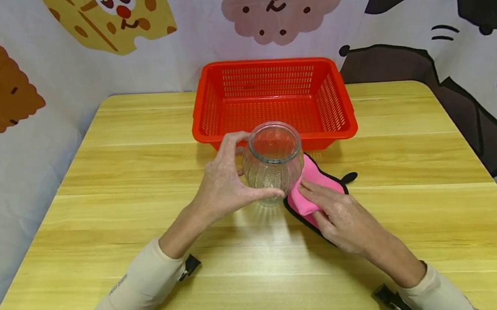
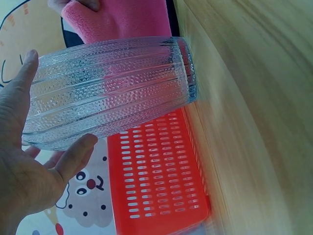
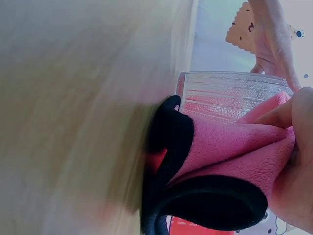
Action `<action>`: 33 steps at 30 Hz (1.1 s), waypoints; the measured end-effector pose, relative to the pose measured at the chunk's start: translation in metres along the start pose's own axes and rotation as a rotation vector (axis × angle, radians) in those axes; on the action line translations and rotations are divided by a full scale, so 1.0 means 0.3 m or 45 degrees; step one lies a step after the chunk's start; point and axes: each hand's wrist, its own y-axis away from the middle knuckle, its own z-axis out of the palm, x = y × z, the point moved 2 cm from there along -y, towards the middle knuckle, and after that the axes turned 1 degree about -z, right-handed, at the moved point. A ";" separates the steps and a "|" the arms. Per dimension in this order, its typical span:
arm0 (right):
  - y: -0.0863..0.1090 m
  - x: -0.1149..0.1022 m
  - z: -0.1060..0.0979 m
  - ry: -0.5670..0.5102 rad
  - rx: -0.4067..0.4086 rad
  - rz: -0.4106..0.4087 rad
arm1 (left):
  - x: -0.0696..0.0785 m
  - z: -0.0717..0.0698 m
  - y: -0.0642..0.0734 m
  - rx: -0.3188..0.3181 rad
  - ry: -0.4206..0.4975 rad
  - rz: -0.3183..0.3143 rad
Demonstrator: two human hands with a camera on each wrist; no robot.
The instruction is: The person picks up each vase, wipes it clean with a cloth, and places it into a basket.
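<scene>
A clear ribbed glass jar (image 1: 274, 165) with a wide round mouth stands upright near the middle of the table. My left hand (image 1: 225, 180) grips its left side, thumb at the front and fingers round the back. In the left wrist view the pebbled wall of the jar (image 2: 107, 93) shows beside the thumb. A pink cloth with black edging (image 1: 324, 180) is bunched in my right hand (image 1: 338, 213), which holds it against the jar's right side. Folds of the cloth (image 3: 230, 147) hide part of the jar in the right wrist view.
Behind the jar stands a red plastic basket (image 1: 270, 104) with slotted walls, its front rim close to the left fingers. The wooden table (image 1: 99, 206) meets a cartoon-printed fabric backdrop (image 1: 200, 39) at the back. A black loop (image 1: 349, 178) sticks out from the cloth.
</scene>
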 end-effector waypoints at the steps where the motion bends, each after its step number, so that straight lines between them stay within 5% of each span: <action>1: 0.001 0.003 0.001 0.006 -0.013 -0.005 | 0.001 0.001 0.000 0.001 -0.006 0.002; 33: -0.014 0.023 0.045 0.048 -0.304 -0.009 | 0.010 0.007 0.002 0.019 -0.072 -0.017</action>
